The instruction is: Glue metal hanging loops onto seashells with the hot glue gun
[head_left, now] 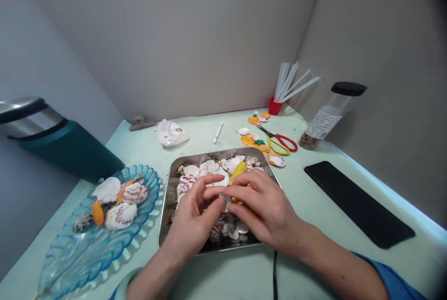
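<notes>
Both hands meet above a metal tray (163, 218) that holds many seashells. My left hand (198, 214) pinches a small shiny item (226, 197) between thumb and finger; it is too small to name. My right hand (261, 202) is closed round a yellow tool (238, 170), which looks like a glue gun and is largely covered by the fingers. The small item lies right between the fingertips of both hands. White and purple-streaked shells (209, 168) show behind the hands.
A blue glass dish (84, 249) with shells and a teal bottle (77, 151) stand left. Behind are a white packet (170, 133) and a marker (218, 132). At the right are scissors (279, 143), a red cup (275, 106) of sticks, a jar (324, 118) and a black object (356, 202).
</notes>
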`<action>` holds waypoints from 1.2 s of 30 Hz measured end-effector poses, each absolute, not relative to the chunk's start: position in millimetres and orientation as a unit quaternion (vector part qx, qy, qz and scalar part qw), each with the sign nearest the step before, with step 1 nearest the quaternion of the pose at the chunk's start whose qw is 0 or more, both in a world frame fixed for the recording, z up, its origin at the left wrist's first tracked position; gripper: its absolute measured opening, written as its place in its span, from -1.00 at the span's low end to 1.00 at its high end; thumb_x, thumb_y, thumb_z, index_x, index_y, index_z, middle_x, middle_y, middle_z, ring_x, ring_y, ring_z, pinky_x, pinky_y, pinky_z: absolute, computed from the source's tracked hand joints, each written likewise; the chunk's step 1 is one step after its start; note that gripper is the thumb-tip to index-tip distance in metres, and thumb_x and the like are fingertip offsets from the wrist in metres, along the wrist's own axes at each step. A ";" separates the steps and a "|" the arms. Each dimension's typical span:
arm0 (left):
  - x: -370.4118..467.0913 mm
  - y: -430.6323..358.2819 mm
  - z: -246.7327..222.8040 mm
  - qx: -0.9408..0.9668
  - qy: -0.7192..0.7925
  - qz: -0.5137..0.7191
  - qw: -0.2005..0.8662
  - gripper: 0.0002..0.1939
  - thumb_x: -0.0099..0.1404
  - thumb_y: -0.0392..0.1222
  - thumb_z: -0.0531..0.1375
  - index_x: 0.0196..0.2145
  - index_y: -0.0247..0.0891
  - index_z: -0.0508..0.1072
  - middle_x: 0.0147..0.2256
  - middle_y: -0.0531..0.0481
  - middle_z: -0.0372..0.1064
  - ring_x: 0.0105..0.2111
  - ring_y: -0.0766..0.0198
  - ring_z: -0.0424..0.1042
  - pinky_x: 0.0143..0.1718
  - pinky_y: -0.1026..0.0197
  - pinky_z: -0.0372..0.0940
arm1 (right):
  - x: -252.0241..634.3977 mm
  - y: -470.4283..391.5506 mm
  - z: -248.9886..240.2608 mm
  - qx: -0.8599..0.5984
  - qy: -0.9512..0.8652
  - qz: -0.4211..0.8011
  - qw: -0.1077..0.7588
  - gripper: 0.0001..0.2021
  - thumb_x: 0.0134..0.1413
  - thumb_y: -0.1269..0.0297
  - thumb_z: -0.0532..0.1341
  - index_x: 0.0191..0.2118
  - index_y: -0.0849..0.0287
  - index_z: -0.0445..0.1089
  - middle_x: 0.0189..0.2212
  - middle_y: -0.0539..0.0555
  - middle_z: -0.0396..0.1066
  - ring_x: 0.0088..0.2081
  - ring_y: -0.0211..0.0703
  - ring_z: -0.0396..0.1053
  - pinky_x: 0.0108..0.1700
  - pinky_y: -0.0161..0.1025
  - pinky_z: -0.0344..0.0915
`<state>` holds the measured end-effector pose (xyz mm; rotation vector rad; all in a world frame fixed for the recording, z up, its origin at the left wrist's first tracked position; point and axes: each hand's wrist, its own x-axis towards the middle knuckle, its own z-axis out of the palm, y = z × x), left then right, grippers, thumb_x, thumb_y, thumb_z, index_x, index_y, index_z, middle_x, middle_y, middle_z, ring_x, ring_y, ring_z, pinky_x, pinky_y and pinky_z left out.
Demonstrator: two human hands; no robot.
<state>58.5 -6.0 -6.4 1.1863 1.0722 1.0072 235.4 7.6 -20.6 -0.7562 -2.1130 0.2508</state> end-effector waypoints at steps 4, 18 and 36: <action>58.2 -6.9 -3.7 0.479 0.427 0.434 0.632 -0.63 0.18 -0.23 0.27 -0.06 -0.24 0.32 -0.29 -0.02 0.55 -0.33 0.32 0.45 -0.29 0.34 0.27 | 235.4 7.8 -17.1 -0.281 -0.852 0.131 0.421 -0.67 0.18 0.36 0.16 0.07 0.10 0.34 -0.22 0.11 0.31 -0.19 -0.08 0.28 -0.12 -0.07 0.24; 59.0 -8.2 -2.4 0.487 0.414 0.410 0.651 -0.60 0.18 -0.27 0.26 -0.03 -0.23 0.28 -0.39 0.05 0.47 -0.47 0.40 0.34 -0.45 0.37 0.17 | 234.6 8.4 -14.0 -0.256 -0.861 0.166 0.406 -0.70 0.20 0.31 0.12 0.04 0.17 0.34 -0.18 0.15 0.32 -0.15 -0.05 0.29 -0.11 -0.05 0.24; 61.4 -7.5 -0.7 0.482 0.394 0.407 0.668 -0.60 0.17 -0.22 0.28 -0.06 -0.24 0.29 -0.33 -0.01 0.52 -0.36 0.31 0.44 -0.37 0.33 0.28 | 237.9 8.9 -19.3 -0.249 -0.862 0.143 0.418 -0.68 0.23 0.16 0.12 0.03 0.19 0.33 -0.16 0.18 0.35 -0.16 -0.03 0.30 -0.12 -0.03 0.24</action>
